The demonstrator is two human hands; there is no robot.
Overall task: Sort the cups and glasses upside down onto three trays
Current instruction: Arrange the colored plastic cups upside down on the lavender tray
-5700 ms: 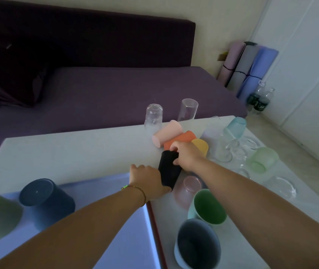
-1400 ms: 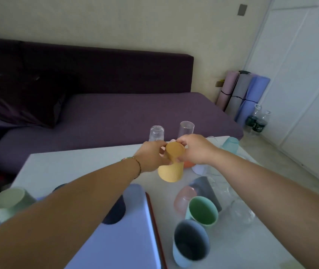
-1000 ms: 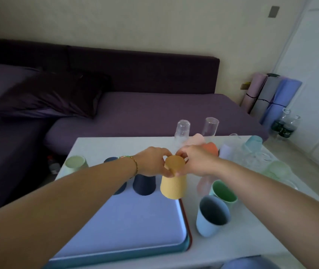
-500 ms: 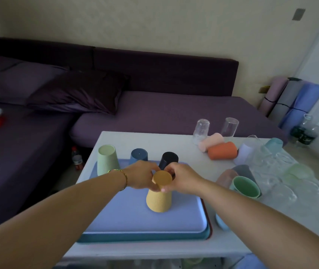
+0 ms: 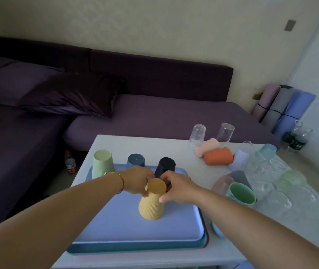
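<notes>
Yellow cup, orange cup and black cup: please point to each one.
yellow cup (image 5: 152,207), head view, ribbed side wall.
orange cup (image 5: 218,156), head view, side wall.
black cup (image 5: 166,162), head view, upturned base.

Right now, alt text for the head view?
Left hand and right hand grip an inverted yellow cup on or just above a blue tray. A green cup, blue cup and dark cup stand inverted at its far edge.

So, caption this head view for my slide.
Left hand and right hand hold an inverted yellow cup on the blue tray.
</notes>
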